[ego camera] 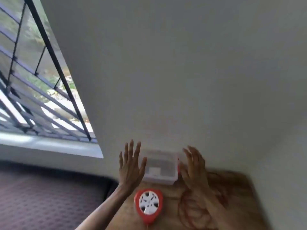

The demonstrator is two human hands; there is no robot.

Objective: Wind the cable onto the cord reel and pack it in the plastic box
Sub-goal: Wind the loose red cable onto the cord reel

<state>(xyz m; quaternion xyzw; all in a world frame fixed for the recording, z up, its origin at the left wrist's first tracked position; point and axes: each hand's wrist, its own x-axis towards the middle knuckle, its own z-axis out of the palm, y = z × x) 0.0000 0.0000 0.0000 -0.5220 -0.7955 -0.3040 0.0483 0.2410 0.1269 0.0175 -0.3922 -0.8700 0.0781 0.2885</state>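
Observation:
A clear plastic box (160, 177) stands on the wooden table (171, 191) against the wall. My left hand (131, 165) is raised at the box's left side, fingers spread, holding nothing. My right hand (194, 166) is raised at the box's right side, fingers apart and empty. A red cord reel (148, 205) with a white hub lies flat on the table, nearer me than the box. Loose red cable (194, 211) lies in a tangled pile on the table to the right, partly hidden by my right forearm. The picture is blurred.
A plain grey wall (182, 80) rises right behind the table. A barred window (33, 80) with a sill is at the left. A dark patterned mattress (49, 200) lies left of the table.

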